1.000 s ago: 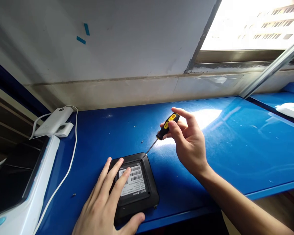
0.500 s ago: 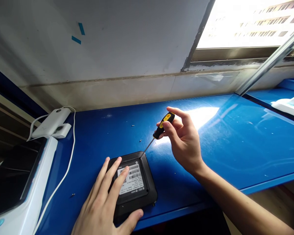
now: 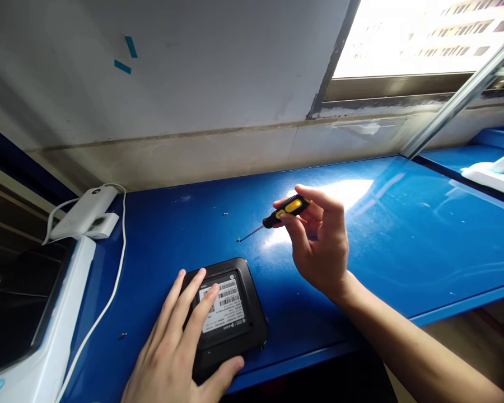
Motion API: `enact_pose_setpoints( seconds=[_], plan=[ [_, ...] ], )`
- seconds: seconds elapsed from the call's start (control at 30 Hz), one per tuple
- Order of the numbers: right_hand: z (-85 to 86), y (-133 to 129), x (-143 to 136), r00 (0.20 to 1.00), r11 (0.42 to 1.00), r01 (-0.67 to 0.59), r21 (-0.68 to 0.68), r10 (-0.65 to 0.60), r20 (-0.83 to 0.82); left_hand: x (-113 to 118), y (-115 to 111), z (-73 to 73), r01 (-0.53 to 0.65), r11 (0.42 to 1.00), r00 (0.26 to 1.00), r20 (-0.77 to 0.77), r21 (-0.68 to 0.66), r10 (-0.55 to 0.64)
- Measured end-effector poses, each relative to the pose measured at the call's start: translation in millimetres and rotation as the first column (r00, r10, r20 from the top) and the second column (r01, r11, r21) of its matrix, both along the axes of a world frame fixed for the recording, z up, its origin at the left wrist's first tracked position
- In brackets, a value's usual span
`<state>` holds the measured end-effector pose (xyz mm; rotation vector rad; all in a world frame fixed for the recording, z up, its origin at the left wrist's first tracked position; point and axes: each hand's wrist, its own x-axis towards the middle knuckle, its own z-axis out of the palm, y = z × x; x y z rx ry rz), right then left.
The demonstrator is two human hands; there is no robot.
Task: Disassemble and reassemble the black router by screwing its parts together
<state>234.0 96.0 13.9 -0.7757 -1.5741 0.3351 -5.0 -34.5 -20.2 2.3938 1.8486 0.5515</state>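
My right hand (image 3: 319, 240) grips the black-and-yellow handle of a screwdriver (image 3: 286, 211). The shaft slopes down to the left, and its tip meets a small screw (image 3: 238, 240) just beyond the box; whether the screw is on the tip or on the table I cannot tell. My left hand (image 3: 176, 341) lies with fingers spread over the left side of a flat black box (image 3: 252, 302). A white label (image 3: 227, 313) with barcodes and print covers the box's middle, partly under my fingers. Another screw (image 3: 225, 213) lies farther back on the blue table.
A loose screw (image 3: 123, 334) lies on the table (image 3: 163, 224) left of my left hand. At the left stand a white device with a dark screen (image 3: 79, 280) and a white power bank (image 3: 86, 210) with a cable (image 3: 120, 268). A metal post (image 3: 453, 106) rises at the right.
The screwdriver tip has lifted off the box's far corner and moved up and back to the small screw. The handle now tilts flatter. My left hand stays on the box.
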Motion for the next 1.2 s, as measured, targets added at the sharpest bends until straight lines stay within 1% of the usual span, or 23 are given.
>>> enact_pose_setpoints(
  seconds=[0.1, 0.23, 0.33, 0.5, 0.57, 0.67, 0.73, 0.87, 0.97, 1.07, 1.2],
  plan=[
    [-1.0, 1.8, -1.7, 1.000, 1.000, 0.001, -0.031, -0.001, -0.012, -2.5, 1.5, -0.5, 0.033, 0.999, 0.999, -0.028, 0.021, -0.033],
    [-2.4, 2.4, -4.0, 0.999, 0.996, 0.026, -0.090, -0.023, 0.031, -9.0, 3.5, -2.3, 0.092, 0.995, 0.993, -0.078, 0.040, -0.089],
    [-2.6, 2.4, -4.7, 0.998, 0.994, 0.035, -0.100, -0.030, 0.047, -10.4, 3.2, -2.5, 0.081, 0.996, 0.994, -0.069, 0.024, -0.079],
    [1.1, 0.9, -5.3, 0.999, 0.997, 0.035, -0.071, -0.037, -0.017, -6.9, 2.4, -0.3, 0.072, 0.997, 0.997, -0.023, 0.027, -0.071],
    [3.5, 0.6, -5.6, 0.998, 0.997, 0.048, -0.057, -0.050, -0.037, -5.3, 2.1, 0.6, 0.047, 0.999, 0.999, -0.005, 0.020, -0.046],
    [6.0, 1.4, -5.4, 0.996, 0.996, 0.078, -0.042, -0.079, -0.032, -4.5, 2.1, 1.3, 0.043, 0.999, 0.999, -0.004, 0.010, -0.043],
    [6.2, 2.8, -4.5, 0.995, 0.993, 0.100, -0.057, -0.101, -0.014, -5.0, 2.5, 1.2, 0.068, 0.998, 0.998, -0.016, 0.012, -0.068],
    [3.6, 6.1, -0.4, 0.984, 0.980, 0.177, -0.093, -0.175, 0.020, -5.8, 3.5, 0.9, 0.051, 0.999, 0.998, -0.022, 0.004, -0.050],
    [0.6, 9.1, 3.0, 0.971, 0.966, 0.235, -0.109, -0.229, 0.064, -5.8, 3.4, 0.6, 0.062, 0.998, 0.998, -0.031, 0.008, -0.061],
    [-2.2, 12.6, 4.5, 0.973, 0.966, 0.230, -0.116, -0.225, 0.057, -7.1, 2.8, 0.0, 0.052, 0.999, 0.998, -0.027, 0.013, -0.052],
    [-5.4, 16.8, 3.4, 0.980, 0.971, 0.198, -0.132, -0.196, 0.028, -10.5, 2.7, -1.0, 0.089, 0.996, 0.995, -0.036, 0.027, -0.088]
  ],
)
